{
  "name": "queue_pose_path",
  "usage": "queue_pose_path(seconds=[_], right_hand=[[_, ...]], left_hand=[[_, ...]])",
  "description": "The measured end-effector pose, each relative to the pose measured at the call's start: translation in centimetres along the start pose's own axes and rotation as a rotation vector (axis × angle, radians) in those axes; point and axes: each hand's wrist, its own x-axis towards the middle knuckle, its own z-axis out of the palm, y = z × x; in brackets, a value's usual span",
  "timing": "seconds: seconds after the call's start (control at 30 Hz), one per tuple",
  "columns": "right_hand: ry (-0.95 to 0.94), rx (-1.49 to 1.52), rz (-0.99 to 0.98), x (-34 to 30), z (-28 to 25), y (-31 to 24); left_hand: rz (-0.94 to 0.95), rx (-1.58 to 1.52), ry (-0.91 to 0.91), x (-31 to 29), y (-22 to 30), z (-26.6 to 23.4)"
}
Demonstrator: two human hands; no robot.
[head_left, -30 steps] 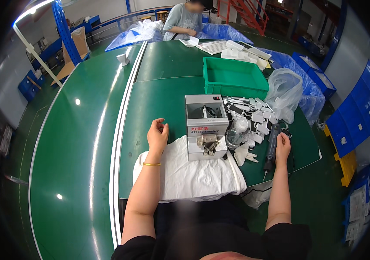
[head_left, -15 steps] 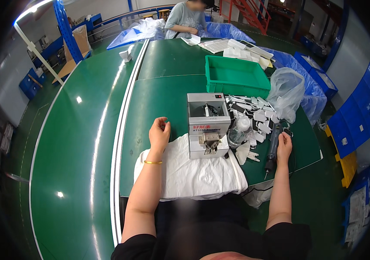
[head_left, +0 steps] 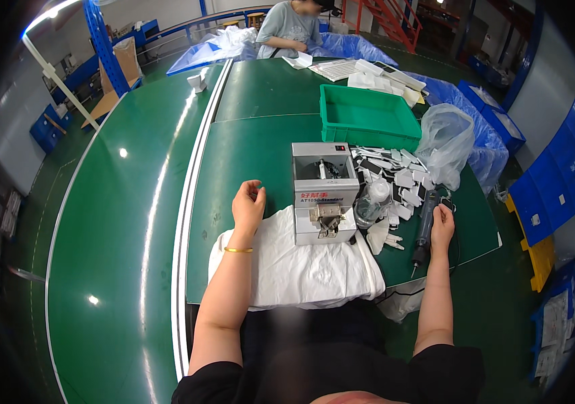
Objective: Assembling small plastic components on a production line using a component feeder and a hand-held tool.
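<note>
My left hand [head_left: 248, 206] rests on the green table to the left of a grey metal screw feeder [head_left: 324, 194]. Its fingers are loosely bent, with a gap to the thumb and nothing visible in them. Beside a dark electric screwdriver [head_left: 425, 227] lies my right hand [head_left: 442, 227], its fingers loosely bent too and not wrapped round the tool. The screwdriver's bit points toward the near edge. Under the feeder's front spreads a white cloth [head_left: 301, 276]. A clear plastic bottle [head_left: 370, 205] stands right of the feeder, near a heap of white and black plastic pieces [head_left: 405, 182].
A green plastic crate [head_left: 369, 131] sits behind the heap, with a clear plastic bag [head_left: 446, 138] at its right. White strips [head_left: 196, 182] divide the table [head_left: 126, 222] on the left. Another person [head_left: 289, 32] sits at the far side. White trays and papers [head_left: 375, 81] lie there.
Neither hand has visibly moved, and both hold the same loose bend. The picture has shifted only very slightly.
</note>
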Motion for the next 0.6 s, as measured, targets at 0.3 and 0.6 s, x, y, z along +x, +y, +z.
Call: queue_pose_path(seconds=[0.3,0.6], right_hand=[[0.002,-0.024,-0.012,-0.11,-0.06,-0.38],[0.003,-0.024,-0.015,-0.10,0.07,-0.53]], left_hand=[[-0.019,-0.021,-0.008,0.05,-0.14,0.05],[-0.036,-0.030,0.002,0.12,0.05,0.01]])
